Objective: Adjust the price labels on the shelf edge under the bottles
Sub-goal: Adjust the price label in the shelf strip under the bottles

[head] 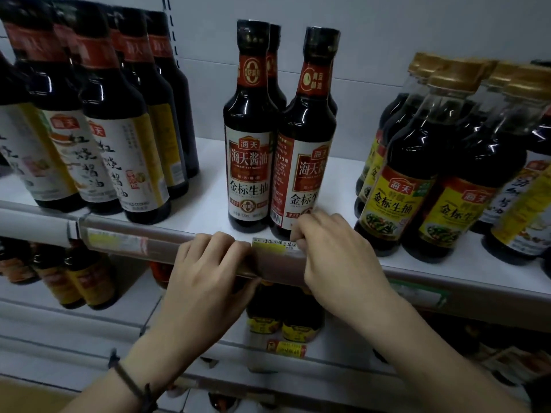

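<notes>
yellow-and-white paper price label (275,245): pinched by right hand (334,254), left hand (208,263) curled gripping clear plastic shelf-edge strip (155,248); risk, a hard tug likely tears it.

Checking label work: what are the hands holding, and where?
The right hand pinches the yellow-and-white paper price label at its right end; the left hand grips the clear plastic shelf-edge strip beside it.

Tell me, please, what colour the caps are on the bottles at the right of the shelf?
Gold caps, seen clearly in the head view.
</notes>
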`<state>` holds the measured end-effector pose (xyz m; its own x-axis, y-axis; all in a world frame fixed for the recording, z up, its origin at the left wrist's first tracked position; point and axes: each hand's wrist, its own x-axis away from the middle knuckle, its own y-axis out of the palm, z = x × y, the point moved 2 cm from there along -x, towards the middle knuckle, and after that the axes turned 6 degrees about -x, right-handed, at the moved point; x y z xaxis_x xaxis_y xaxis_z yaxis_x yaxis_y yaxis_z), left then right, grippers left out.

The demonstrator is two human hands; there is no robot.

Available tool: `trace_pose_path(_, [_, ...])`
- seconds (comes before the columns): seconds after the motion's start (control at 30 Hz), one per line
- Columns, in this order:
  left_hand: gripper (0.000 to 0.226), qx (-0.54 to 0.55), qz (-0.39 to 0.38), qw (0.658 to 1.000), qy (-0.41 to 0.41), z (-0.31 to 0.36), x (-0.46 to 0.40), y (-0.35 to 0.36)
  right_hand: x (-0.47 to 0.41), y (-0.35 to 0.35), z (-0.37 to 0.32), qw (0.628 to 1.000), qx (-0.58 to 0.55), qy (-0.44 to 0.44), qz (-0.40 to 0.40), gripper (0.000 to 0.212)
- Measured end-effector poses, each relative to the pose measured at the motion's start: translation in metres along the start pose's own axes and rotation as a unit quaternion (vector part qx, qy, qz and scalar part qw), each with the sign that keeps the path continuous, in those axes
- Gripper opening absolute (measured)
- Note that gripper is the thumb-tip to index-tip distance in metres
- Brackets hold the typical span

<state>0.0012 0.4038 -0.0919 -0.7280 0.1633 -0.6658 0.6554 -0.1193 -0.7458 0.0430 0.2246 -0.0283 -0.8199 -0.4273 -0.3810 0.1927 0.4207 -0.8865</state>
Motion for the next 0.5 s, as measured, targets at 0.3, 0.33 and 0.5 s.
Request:
trace_pose_path(0.3, [0.030, 0.023, 0.016, 1.000, 0.003, 0.001, 0.006, 0.003, 0.004, -0.005, 0.004, 0.994, -0.107, 0.014, -0.006, 0.025])
trace_pose_path(0.33, [0.031, 0.025, 0.015, 1.000, 0.001, 0.002, 0.007, 0.004, 0.003, -0.007, 0.005, 0.994, -0.106, 0.010, -0.004, 0.023])
trace_pose_path(0.5, [0.032, 0.029, 0.025, 0.999, 0.000, 0.002, 0.010, 0.002, 0.002, -0.012, 0.002, 0.991, -0.115, -0.019, 0.061, 0.024])
